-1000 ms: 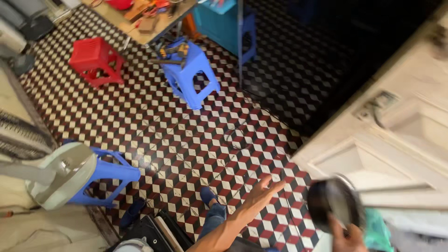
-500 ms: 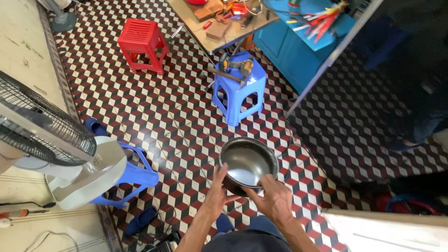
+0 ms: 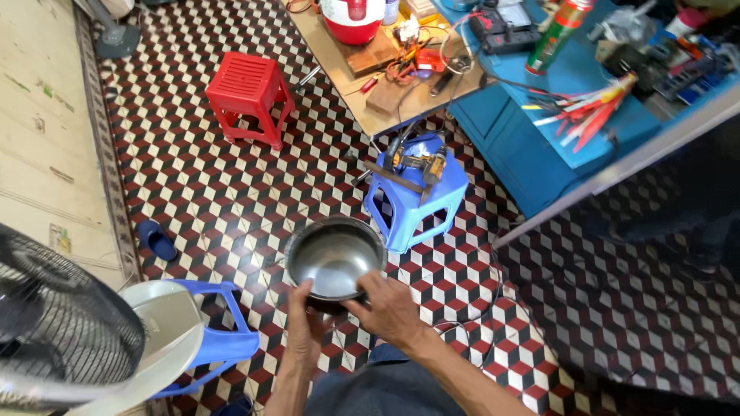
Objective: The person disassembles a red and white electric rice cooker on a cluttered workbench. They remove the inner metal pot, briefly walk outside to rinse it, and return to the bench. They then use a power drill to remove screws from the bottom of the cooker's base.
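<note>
From the head camera, looking straight down, a round, shiny steel bowl (image 3: 336, 260) is held out in front of the body above the floor, its hollow facing up. The left hand (image 3: 305, 330) grips the bowl's near rim from the left, fingers curled under its dark base. The right hand (image 3: 389, 310) is closed on the near rim from the right, thumb lying over the edge. The two hands sit close together, both clamped on the bowl, almost touching beneath it.

Below lies a floor of red, black and white cube-pattern tiles (image 3: 208, 192). Just beyond the bowl stands a blue plastic stool (image 3: 420, 202) with a power tool (image 3: 416, 162) resting on its seat. Farther off, to the left, stands a red plastic stool (image 3: 248, 96). Near the left hand, a second blue plastic stool (image 3: 220, 339) carries the grey base of a standing fan, whose dark wire cage (image 3: 54, 323) fills the lower left corner. A dark blue slipper (image 3: 158, 240) lies by the pale wall at the left.

At the top, a wooden worktop (image 3: 393, 100) holds a red and white pot (image 3: 352, 17) and scattered hand tools. Beside it a blue cabinet (image 3: 563, 115) carries a green spray can (image 3: 556, 32), a meter and a bundle of coloured wires (image 3: 590, 108).
</note>
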